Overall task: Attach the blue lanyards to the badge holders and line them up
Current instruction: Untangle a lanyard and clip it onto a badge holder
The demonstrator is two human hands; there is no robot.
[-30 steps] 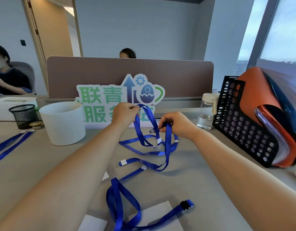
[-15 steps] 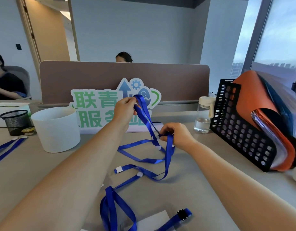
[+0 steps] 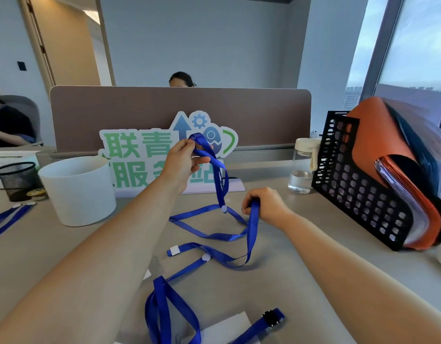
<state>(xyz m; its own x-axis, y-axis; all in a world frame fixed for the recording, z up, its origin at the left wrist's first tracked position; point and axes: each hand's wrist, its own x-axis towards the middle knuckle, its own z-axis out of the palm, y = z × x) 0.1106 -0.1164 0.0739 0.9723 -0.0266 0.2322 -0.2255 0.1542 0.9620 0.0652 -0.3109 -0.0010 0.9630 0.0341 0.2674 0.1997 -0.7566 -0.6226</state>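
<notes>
- Lanyards [image 3: 220, 184]: blue straps in a loose tangle. They are strung between the hands and trail over the table [image 3: 301, 256] back toward the person.
- Left hand [image 3: 182, 162]: raised, thumb and fingers pinching the top of one loop.
- Right hand [image 3: 266, 204]: lower, near the table, fingers curled round another run of strap.
- Risk: the straps cross each other below the hands. Pulling the hands apart could cinch a knot instead of freeing one lanyard.
- Risk: the trailing end with the black clip [image 3: 271, 317] lies by a pale badge holder [image 3: 226, 326], nearer the person than either hand. A hard tug may drag both out of place.
- Risk: a swinging strap could catch the bottle [image 3: 301, 170], just right of the right hand, and tip it.
- Tub [image 3: 77, 189]: white, left of the left hand, inside hidden.
- Mesh cup [image 3: 15, 180]: further left, contents cannot be told.
- Bottle: lid on, a little water at the bottom.
- Rack [image 3: 358, 180]: black, right of the bottle, holds an orange folder [image 3: 383, 150] stuffed with papers.
</notes>
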